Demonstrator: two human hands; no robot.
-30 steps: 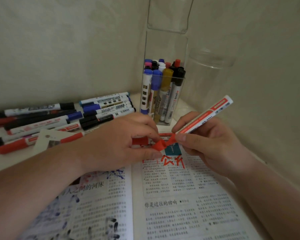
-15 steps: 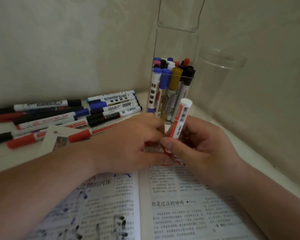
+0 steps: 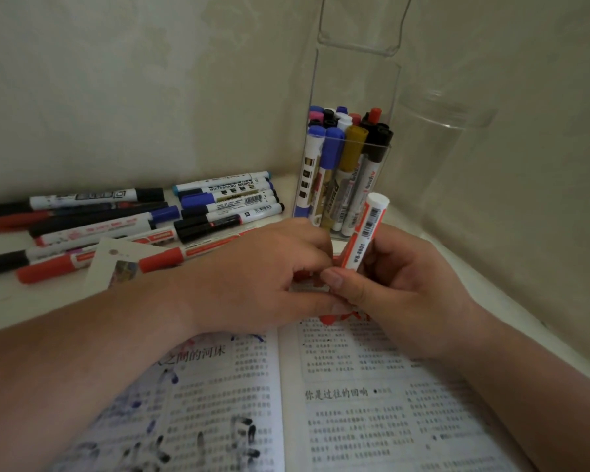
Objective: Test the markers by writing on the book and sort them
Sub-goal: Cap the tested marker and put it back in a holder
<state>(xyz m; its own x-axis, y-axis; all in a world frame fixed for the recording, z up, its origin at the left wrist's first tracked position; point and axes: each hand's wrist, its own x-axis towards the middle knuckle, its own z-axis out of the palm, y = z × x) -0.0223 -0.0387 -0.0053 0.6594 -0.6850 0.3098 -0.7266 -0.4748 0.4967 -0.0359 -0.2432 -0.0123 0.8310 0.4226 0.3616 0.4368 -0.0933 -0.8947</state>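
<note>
My right hand (image 3: 413, 287) grips a white-and-red marker (image 3: 365, 229) and holds it upright, its white end up, over the top of the open book (image 3: 355, 403). My left hand (image 3: 252, 277) meets it at the marker's lower end. Its fingers are curled round a small red cap (image 3: 299, 276) that is mostly hidden. The marker's tip is hidden between both hands. Red strokes (image 3: 327, 318) show on the page just below my fingers, and blue and black test marks cover the left page.
Several loose markers (image 3: 116, 219) in black, blue and red lie in a row on the white surface at the left, with a small card (image 3: 116, 260) on them. A clear holder (image 3: 351, 185) full of markers stands in the corner, beside an empty clear jar (image 3: 450, 158).
The marker swung from slanting right to upright. My hands closed together, and the red cap that showed between them is now mostly covered.
</note>
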